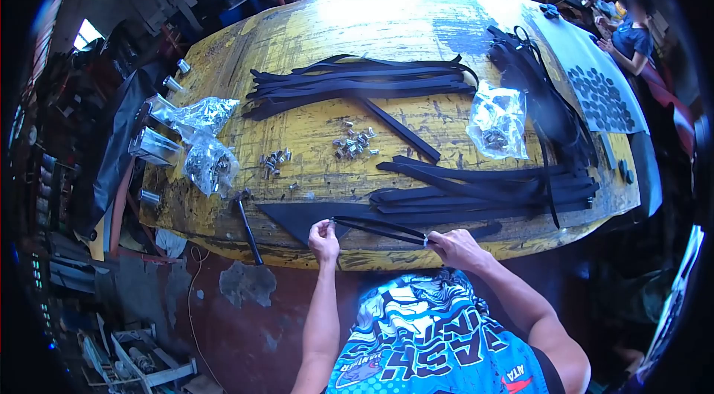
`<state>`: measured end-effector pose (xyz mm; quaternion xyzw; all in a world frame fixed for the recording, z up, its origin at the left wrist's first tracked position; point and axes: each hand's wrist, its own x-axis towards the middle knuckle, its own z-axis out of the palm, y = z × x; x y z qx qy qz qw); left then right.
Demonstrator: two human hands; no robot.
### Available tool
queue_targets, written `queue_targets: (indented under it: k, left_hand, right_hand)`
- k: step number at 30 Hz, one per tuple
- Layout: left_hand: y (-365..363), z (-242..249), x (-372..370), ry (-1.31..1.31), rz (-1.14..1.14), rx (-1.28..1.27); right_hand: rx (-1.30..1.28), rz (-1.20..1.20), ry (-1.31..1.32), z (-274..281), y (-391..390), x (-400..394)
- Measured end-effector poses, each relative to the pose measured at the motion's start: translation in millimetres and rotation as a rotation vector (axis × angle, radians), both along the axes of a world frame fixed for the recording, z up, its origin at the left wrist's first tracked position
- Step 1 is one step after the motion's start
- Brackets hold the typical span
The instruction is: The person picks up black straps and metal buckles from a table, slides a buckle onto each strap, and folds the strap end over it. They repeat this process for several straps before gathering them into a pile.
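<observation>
My left hand (323, 241) pinches one end of a narrow black strap (381, 227) at the table's near edge. A small shiny bit shows at those fingertips, too small to name. Farther right, my right hand (456, 249) is closed on the same strap, which runs doubled between the hands. A small metal fitting (425, 240) sits on it beside my right fingers. Under the left part lies a dark pointed sheet (297, 217). A hammer (249, 230) rests left of my left hand, its handle over the table edge. Just beyond the strap is a pile of black straps (461, 197).
Loose metal fittings (355, 142) lie mid-table, with another cluster (275, 162) to their left. Plastic bags (212, 163) stand left, one bag (497, 122) right. More black straps (357, 85) lie across the yellow table (387, 29). A person (632, 37) is at the far right.
</observation>
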<state>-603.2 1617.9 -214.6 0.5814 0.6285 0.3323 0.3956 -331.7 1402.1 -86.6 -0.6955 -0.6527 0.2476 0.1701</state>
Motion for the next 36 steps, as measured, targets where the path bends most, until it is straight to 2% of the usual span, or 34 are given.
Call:
queue_targets:
  k: [3,4,6,8,9,10,11,14,16,23,25,28,32,36]
  left_hand:
    - [-7.1,4.0,1.4,0.282,-0.097,0.346]
    - [-17.4,32.4,12.7,0.341,-0.091,0.54]
    - [-46.7,95.8,37.5,0.332,-0.269,0.685]
    - [-76.0,118.6,53.5,0.146,-0.682,0.72]
    - [-91.4,120.2,63.6,0.083,-0.808,0.742]
    - [-104.2,125.7,67.6,0.087,-0.931,0.63]
    - [-111.3,120.0,73.0,0.141,-0.967,0.647]
    - [-109.8,97.7,77.7,0.104,-0.999,0.727]
    - [-103.8,103.8,79.2,0.033,-1.054,0.755]
    - [-94.4,122.0,76.8,-0.032,-1.067,0.745]
    - [-92.5,121.4,77.9,-0.042,-1.08,0.733]
    - [-90.4,121.8,85.0,-0.063,-1.113,0.737]
    - [-88.3,131.1,92.2,-0.1,-1.274,0.553]
    - [-88.9,143.2,102.5,-0.003,-1.235,0.405]
  right_hand:
    - [-0.013,-0.016,0.012,-9.4,0.5,0.1]
    - [0.007,-0.027,0.036,-12.3,2.2,-0.1]
    - [0.032,-0.043,0.079,-15.7,0.7,-1.4]
    - [0.029,-0.044,0.163,-14.8,2.4,-6.3]
    - [0.03,-0.038,0.208,-14.5,4.5,-9.3]
    - [0.026,-0.041,0.277,-13.4,6.7,-11.0]
    - [0.008,-0.047,0.324,-10.9,7.7,-12.6]
    - [-0.064,-0.078,0.469,5.6,6.0,-14.1]
    - [-0.136,-0.106,0.574,22.8,5.8,-9.9]
    - [-0.244,-0.072,0.537,42.2,3.1,5.9]
    - [-0.243,-0.153,0.653,41.0,-1.1,9.6]
    - [-0.171,-0.133,0.642,41.2,-1.7,11.0]
    - [-0.046,-0.11,0.401,37.0,-8.6,11.5]
    - [-0.035,-0.156,0.326,54.0,-12.2,10.5]
